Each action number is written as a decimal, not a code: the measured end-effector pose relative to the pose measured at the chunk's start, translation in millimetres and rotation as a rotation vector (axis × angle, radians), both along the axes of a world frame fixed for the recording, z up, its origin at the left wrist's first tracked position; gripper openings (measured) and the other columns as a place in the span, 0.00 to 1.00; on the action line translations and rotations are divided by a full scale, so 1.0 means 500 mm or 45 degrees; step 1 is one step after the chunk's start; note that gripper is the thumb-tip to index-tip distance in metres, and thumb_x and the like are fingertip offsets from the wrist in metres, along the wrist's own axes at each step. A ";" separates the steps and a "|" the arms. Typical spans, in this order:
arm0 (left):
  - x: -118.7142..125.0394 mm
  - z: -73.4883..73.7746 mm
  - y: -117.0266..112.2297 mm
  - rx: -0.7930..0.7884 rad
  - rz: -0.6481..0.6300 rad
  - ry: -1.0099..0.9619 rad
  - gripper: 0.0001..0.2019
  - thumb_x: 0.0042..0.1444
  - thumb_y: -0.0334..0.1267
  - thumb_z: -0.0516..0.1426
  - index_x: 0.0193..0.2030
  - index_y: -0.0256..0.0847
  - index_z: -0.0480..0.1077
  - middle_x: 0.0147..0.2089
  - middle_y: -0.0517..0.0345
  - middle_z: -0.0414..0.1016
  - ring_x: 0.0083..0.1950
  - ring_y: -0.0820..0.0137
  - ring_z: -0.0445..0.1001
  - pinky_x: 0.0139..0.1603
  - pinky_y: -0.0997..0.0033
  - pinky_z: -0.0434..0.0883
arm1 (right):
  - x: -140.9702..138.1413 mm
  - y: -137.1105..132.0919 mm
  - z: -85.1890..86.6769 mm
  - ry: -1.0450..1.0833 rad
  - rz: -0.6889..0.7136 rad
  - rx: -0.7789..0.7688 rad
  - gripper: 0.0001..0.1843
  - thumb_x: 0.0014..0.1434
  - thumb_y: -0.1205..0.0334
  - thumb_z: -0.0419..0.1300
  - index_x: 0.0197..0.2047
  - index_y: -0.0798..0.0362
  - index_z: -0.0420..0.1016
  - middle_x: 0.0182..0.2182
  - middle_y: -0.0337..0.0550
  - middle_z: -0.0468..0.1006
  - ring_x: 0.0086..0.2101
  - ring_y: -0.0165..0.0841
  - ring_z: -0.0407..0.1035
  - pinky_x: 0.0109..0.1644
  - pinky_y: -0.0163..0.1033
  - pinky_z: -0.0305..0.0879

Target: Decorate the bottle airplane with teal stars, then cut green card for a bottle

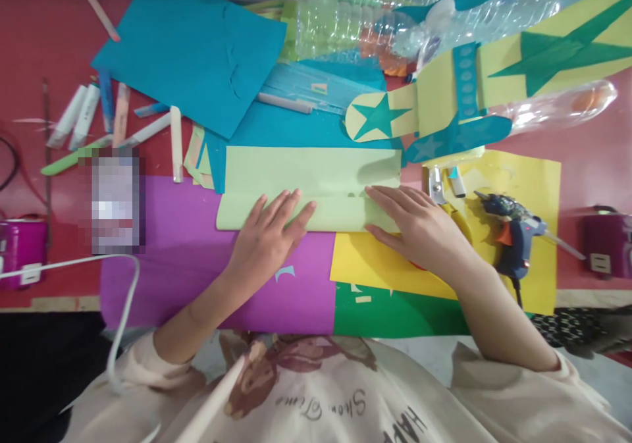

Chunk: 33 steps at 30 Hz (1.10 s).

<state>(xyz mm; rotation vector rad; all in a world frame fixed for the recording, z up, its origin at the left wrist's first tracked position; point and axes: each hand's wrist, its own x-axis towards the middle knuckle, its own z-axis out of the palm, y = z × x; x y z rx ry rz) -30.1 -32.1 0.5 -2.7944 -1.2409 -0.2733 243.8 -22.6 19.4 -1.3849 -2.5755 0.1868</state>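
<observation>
A pale green sheet of paper (316, 173) lies in the middle, its near edge folded over into a long flap. My left hand (269, 235) lies flat on the left part of that flap, fingers stretched out and pressing down. My right hand (419, 226) rests flat on the flap's right end, fingers extended towards the left. Neither hand holds anything. Under the green sheet lie a purple sheet (197, 259), a yellow sheet (523, 232) and a dark green sheet (395, 314).
A blue glue gun (513, 229) and scissors (439, 189) lie on the yellow sheet to the right. A paper-covered bottle aeroplane (464, 94) and clear plastic bottles (345, 25) sit at the back. Teal paper (192, 48) and several markers (83, 114) lie at the left.
</observation>
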 end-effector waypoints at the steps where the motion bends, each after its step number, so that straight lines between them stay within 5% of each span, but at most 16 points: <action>1: 0.000 -0.005 0.003 -0.037 0.016 0.024 0.21 0.69 0.36 0.49 0.66 0.36 0.62 0.65 0.37 0.67 0.66 0.52 0.68 0.64 0.47 0.67 | -0.004 -0.001 -0.002 -0.022 -0.020 0.031 0.23 0.67 0.57 0.54 0.61 0.58 0.68 0.55 0.57 0.77 0.53 0.47 0.73 0.57 0.55 0.71; 6: 0.002 -0.016 0.012 -0.174 0.072 0.073 0.24 0.70 0.43 0.46 0.68 0.36 0.61 0.68 0.36 0.62 0.68 0.47 0.63 0.65 0.44 0.65 | -0.018 0.000 -0.024 -0.102 -0.035 0.005 0.27 0.68 0.51 0.50 0.63 0.58 0.67 0.60 0.59 0.72 0.61 0.51 0.66 0.62 0.59 0.65; 15: 0.015 -0.009 0.019 -0.234 0.080 0.054 0.21 0.68 0.33 0.46 0.66 0.35 0.64 0.67 0.32 0.63 0.67 0.47 0.64 0.64 0.45 0.67 | -0.025 0.013 -0.043 -0.112 -0.064 -0.107 0.25 0.70 0.56 0.46 0.66 0.54 0.65 0.65 0.57 0.66 0.64 0.51 0.60 0.67 0.62 0.57; 23: 0.012 -0.008 0.029 -0.232 0.096 0.013 0.21 0.68 0.35 0.46 0.66 0.40 0.65 0.68 0.36 0.62 0.68 0.49 0.63 0.65 0.41 0.64 | -0.048 -0.007 -0.063 -0.044 -0.022 -0.130 0.30 0.69 0.45 0.44 0.65 0.51 0.66 0.66 0.54 0.65 0.66 0.49 0.56 0.68 0.60 0.56; 33: 0.013 -0.013 0.028 -0.216 0.166 -0.037 0.21 0.70 0.40 0.46 0.66 0.39 0.65 0.61 0.38 0.70 0.62 0.52 0.70 0.66 0.38 0.62 | -0.050 -0.010 -0.067 -0.017 -0.097 -0.121 0.28 0.69 0.46 0.46 0.65 0.49 0.67 0.67 0.56 0.63 0.66 0.49 0.57 0.67 0.61 0.56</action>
